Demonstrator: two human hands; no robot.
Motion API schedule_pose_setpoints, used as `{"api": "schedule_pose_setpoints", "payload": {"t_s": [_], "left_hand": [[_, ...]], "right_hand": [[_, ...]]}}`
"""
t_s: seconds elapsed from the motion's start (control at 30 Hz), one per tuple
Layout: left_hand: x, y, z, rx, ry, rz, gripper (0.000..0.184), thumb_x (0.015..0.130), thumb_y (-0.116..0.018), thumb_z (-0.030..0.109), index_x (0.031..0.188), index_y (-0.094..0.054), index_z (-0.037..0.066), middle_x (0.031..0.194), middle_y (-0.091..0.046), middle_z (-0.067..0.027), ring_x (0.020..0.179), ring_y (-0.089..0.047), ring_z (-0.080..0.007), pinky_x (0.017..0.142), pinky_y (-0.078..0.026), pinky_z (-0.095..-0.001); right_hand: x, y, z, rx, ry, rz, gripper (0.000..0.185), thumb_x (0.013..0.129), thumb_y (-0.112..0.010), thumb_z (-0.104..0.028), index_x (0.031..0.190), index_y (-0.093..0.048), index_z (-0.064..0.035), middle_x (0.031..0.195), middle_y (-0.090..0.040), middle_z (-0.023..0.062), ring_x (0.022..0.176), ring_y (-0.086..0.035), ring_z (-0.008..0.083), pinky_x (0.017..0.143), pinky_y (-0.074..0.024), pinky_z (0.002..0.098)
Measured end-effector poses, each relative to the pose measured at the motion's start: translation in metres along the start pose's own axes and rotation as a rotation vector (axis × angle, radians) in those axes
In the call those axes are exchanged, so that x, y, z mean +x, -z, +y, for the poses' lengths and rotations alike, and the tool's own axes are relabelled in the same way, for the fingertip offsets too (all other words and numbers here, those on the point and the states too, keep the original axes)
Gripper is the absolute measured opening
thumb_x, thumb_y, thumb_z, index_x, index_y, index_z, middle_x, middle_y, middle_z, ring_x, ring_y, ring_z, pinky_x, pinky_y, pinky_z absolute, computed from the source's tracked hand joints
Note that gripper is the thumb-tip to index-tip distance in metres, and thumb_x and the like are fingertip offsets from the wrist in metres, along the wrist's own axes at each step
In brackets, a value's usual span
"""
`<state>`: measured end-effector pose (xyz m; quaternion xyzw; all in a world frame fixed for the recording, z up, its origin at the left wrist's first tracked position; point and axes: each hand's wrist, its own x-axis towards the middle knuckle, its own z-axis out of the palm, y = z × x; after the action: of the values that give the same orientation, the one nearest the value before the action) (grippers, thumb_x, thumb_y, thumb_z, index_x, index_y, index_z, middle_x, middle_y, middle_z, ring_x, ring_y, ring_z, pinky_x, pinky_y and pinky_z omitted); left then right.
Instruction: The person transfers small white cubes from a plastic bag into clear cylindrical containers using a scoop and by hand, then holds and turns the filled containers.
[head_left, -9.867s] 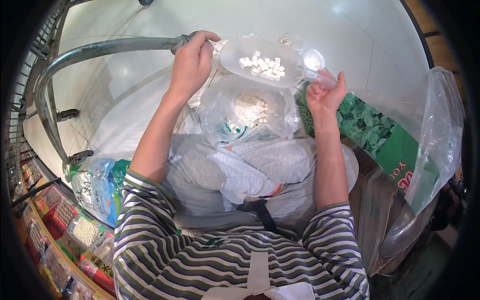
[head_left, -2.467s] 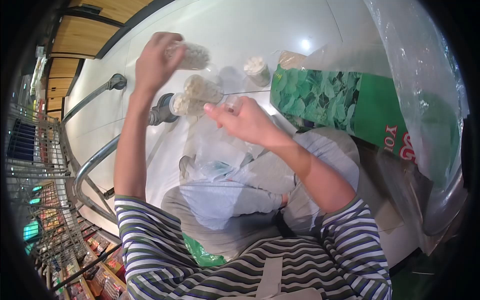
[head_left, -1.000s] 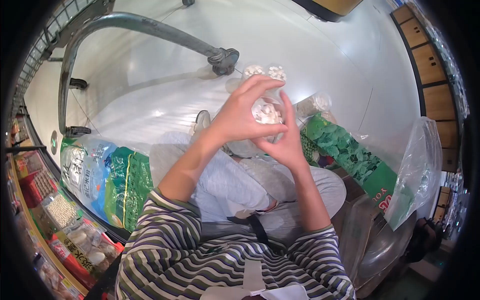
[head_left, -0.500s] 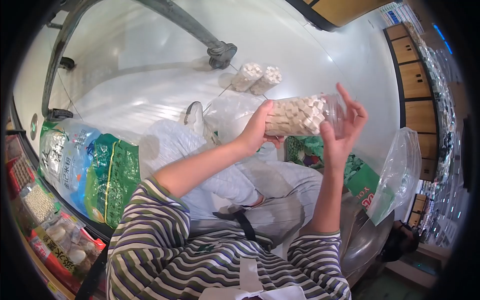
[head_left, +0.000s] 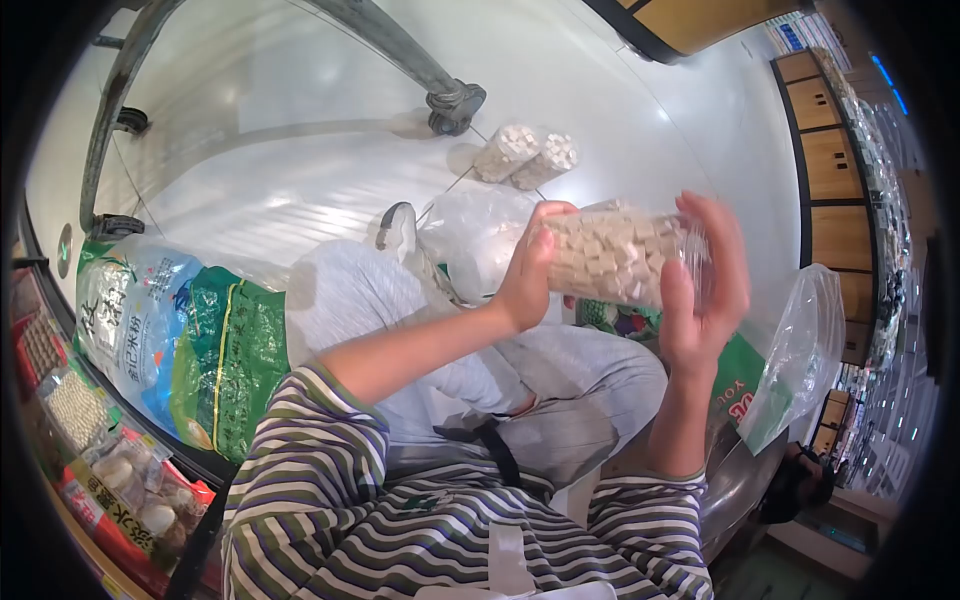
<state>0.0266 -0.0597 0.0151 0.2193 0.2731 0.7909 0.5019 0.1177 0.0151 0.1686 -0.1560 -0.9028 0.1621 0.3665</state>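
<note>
A clear plastic jar (head_left: 612, 258) full of off-white cubes lies on its side in the air above my lap. My left hand (head_left: 532, 268) wraps round its left end. At the other end, my right hand (head_left: 708, 285) curls its fingers and thumb round the jar's mouth, slightly blurred by motion. Whether a lid sits there I cannot tell. Beyond my hands, two similar jars, a left one (head_left: 507, 153) and a right one (head_left: 548, 162), stand side by side on the floor. A crumpled clear plastic bag (head_left: 465, 235) lies just behind my left hand.
Green and blue printed sacks (head_left: 235, 360) lie at my left, beside a shelf of packaged dry goods (head_left: 120, 490). A metal frame on casters (head_left: 455, 108) stands ahead. At my right are a green printed bag (head_left: 740, 380), a transparent bag (head_left: 803, 345) and wooden cabinets (head_left: 835, 235).
The jar has moved slightly down and right and been turned. My right hand's fingers, raised and spread before, have closed round the mouth end. My left hand keeps its hold.
</note>
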Motion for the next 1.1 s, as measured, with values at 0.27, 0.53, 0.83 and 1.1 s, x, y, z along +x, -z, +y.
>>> {"api": "schedule_pose_setpoints", "payload": {"t_s": [0.27, 0.53, 0.83, 1.1], "left_hand": [[0.006, 0.014, -0.024, -0.019, -0.095, -0.051, 0.051, 0.103, -0.021, 0.048, 0.126, -0.040, 0.007, 0.096, -0.060, -0.0079, 0.065, -0.060, -0.0139, 0.049, -0.048, -0.0259], [0.013, 0.018, -0.034, -0.006, 0.114, 0.006, 0.052, 0.104, -0.016, 0.048, 0.131, -0.040, 0.011, 0.096, -0.060, -0.0067, 0.062, -0.058, -0.0141, 0.048, -0.048, -0.0275], [0.003, 0.008, -0.022, 0.038, 0.117, 0.020, 0.057, 0.104, -0.008, 0.048, 0.116, -0.048, 0.009, 0.087, -0.064, -0.0069, 0.065, -0.061, -0.0154, 0.053, -0.050, -0.0278], [0.000, 0.011, -0.023, -0.057, 0.245, 0.114, 0.063, 0.104, -0.014, 0.051, 0.123, -0.054, 0.006, 0.101, -0.068, -0.0062, 0.074, -0.065, -0.0165, 0.068, -0.052, -0.0297]], "right_hand": [[0.003, -0.014, -0.002, -0.050, -0.102, -0.089, 0.047, 0.069, -0.074, -0.014, 0.113, -0.064, 0.0021, 0.103, -0.061, 0.0172, 0.087, -0.062, 0.0253, 0.075, -0.0513, 0.0351], [0.005, -0.015, -0.004, -0.054, -0.168, -0.132, 0.059, 0.063, -0.080, -0.015, 0.118, -0.062, 0.0004, 0.107, -0.060, 0.0165, 0.093, -0.063, 0.0278, 0.080, -0.0529, 0.0353], [0.015, 0.008, -0.015, 0.025, -0.069, -0.299, 0.085, 0.056, -0.085, -0.020, 0.133, -0.052, -0.0061, 0.131, -0.053, 0.0175, 0.114, -0.058, 0.0342, 0.088, -0.0530, 0.0393], [0.023, 0.008, -0.008, -0.052, -0.162, -0.411, 0.098, 0.056, -0.084, -0.021, 0.143, -0.040, -0.0053, 0.142, -0.044, 0.0208, 0.129, -0.046, 0.0407, 0.103, -0.0416, 0.0461]]}}
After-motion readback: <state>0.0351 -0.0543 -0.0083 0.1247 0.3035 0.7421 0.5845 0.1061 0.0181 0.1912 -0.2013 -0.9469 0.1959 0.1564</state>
